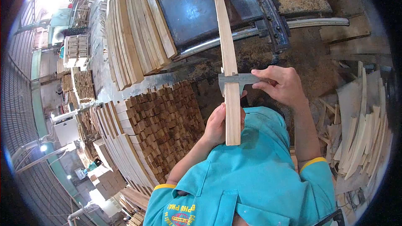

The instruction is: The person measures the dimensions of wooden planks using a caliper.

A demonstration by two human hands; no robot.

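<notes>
A long, light wooden strip (229,50) points away from my body, its near end close to my shirt. My left hand (216,124) is wrapped round the strip near that end, with some fingers hidden behind the wood. In my right hand (283,84) is a metal caliper (245,79), pinched between thumb and fingers at its right end. The caliper lies across the strip, its jaws on either side of the wood just beyond my left hand.
Ahead stands a machine table (188,12) with a metal rail (310,23). Long boards (136,33) lie stacked at its left. A large stack of cut strips (163,129) is close to my left arm. Thin offcuts (364,138) are piled at the right.
</notes>
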